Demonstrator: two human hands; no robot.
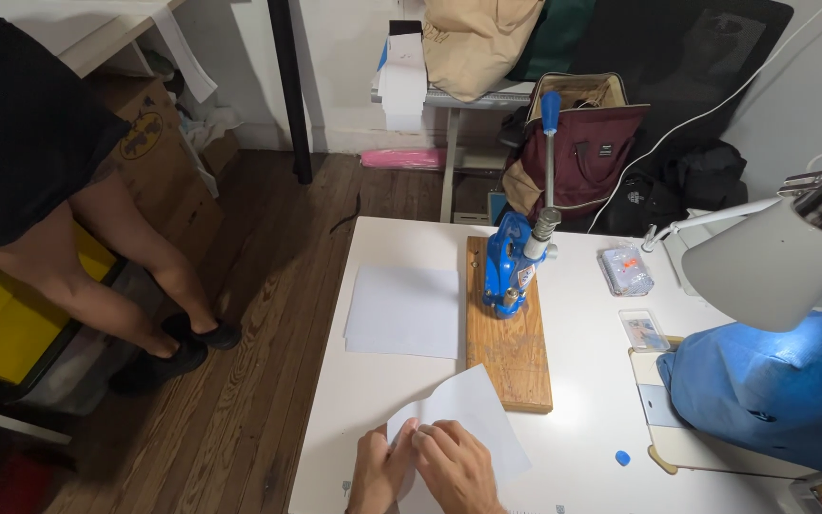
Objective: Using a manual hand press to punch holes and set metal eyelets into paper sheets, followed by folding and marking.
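At the near edge of the white table (582, 409), my left hand (381, 468) and my right hand (456, 466) pinch the near corner of a white sheet of paper (473, 414). The fingertips of both hands meet on the sheet's edge. The sheet lies tilted, its far corner touching a wooden board (509, 347). On that board stands a blue hand press (511, 262) with a long upright lever and blue grip. A second white sheet (403, 311) lies flat to the left of the board.
Another person stands on the wooden floor at the left, legs and black shoes (178, 347) visible. A white lamp shade (773, 262) hangs over blue fabric (773, 390) at the right. Small clear packets (626, 270) lie by the press. Bags (577, 143) sit behind the table.
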